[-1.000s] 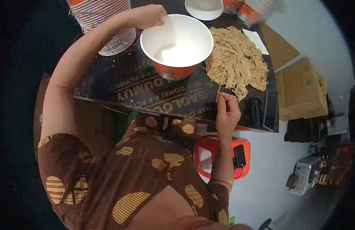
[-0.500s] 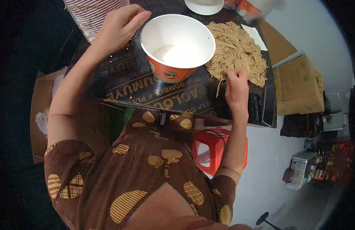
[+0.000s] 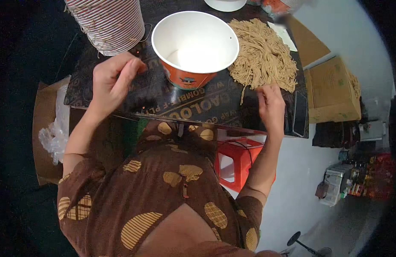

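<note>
A dark board point(image 3: 198, 107) carries a paper bowl point(image 3: 193, 47), a noodle heap point(image 3: 262, 55), stacked cups point(image 3: 108, 23) and a phone point(image 3: 299, 113).

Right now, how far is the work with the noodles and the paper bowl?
Done: one paper bowl stands apart from the stack of bowls on the dark table, open side up. In hand: the right hand pinches strands at the near edge of the noodle pile; the left hand is empty beside the bowl. Left: the bowl looks empty, with no noodles inside.
</note>
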### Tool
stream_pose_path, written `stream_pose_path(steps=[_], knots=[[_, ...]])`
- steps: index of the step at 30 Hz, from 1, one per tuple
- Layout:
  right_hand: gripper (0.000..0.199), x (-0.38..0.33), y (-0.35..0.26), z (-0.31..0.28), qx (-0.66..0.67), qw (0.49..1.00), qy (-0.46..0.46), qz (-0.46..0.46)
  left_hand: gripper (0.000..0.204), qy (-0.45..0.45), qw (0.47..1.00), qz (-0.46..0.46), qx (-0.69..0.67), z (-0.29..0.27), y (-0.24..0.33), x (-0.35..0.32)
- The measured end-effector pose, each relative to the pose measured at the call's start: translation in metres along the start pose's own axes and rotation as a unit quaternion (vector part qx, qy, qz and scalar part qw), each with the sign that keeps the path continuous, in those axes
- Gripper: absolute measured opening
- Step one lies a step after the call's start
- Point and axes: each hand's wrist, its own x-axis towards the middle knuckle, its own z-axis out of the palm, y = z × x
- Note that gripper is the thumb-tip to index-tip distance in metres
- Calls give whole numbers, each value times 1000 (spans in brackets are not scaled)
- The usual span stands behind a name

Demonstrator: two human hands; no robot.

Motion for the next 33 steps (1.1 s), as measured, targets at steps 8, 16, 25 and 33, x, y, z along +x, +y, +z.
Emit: stream_pose_path(steps=[8, 16, 25, 33], knots=[[4, -3, -3, 14, 88, 996, 9, -1, 20, -31, 997, 3, -65, 19, 10, -21], [7, 32, -5, 31, 66, 995, 72, -9, 20, -56, 991, -24, -119, 31, 19, -32], [21, 51, -16, 58, -51, 995, 85, 29, 22, -53, 991, -39, -114, 31, 16, -39], [14, 20, -28, 45, 196, 971, 38, 132, 21, -42, 989, -37, -134, 31, 17, -44]])
